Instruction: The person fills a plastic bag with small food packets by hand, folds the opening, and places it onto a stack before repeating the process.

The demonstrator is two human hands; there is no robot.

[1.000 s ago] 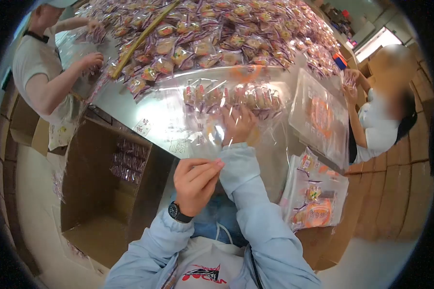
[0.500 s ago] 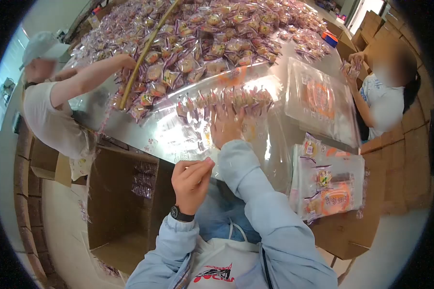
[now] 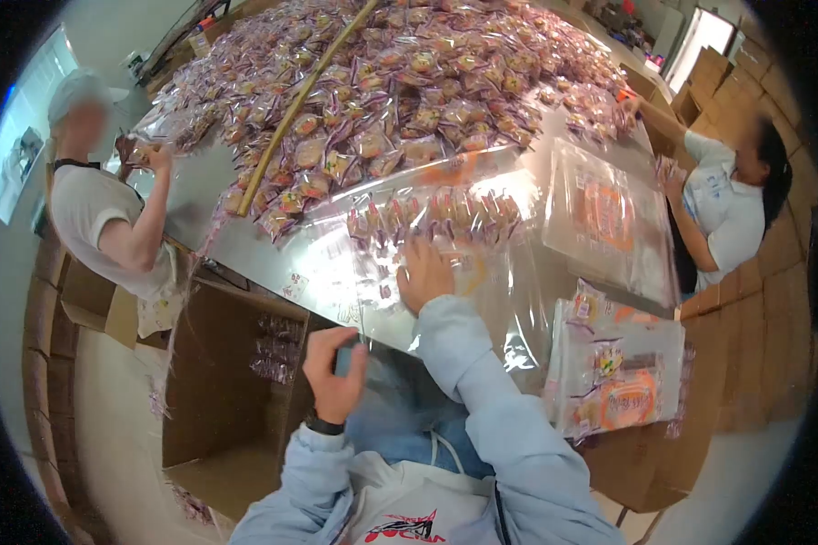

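My right hand [image 3: 424, 275] lies flat on a large clear plastic bag [image 3: 509, 304], its fingers stretched toward a row of small wrapped snacks [image 3: 432, 218]. The snacks stand side by side in the far part of the bag, which rests on the metal table [image 3: 323, 263] and reaches its near edge. Just off that edge, my left hand [image 3: 333, 374] hovers with fingers curved and the thumb apart, nothing between them. A dark watch strap circles the left wrist.
A big heap of wrapped snacks [image 3: 409, 100] covers the far table, with a yellow strip [image 3: 304, 109] across it. Flat printed bags [image 3: 600, 204] lie right, above a stack of bags [image 3: 613, 363]. An open carton [image 3: 223, 445] stands at left. A co-worker [image 3: 109, 200] and another person [image 3: 718, 195] flank the table.
My left hand has moved left and down, its pinched fingers parting. My right hand has drawn back from the snack row. The left co-worker's arm has left the heap; the right one's reaches toward it.
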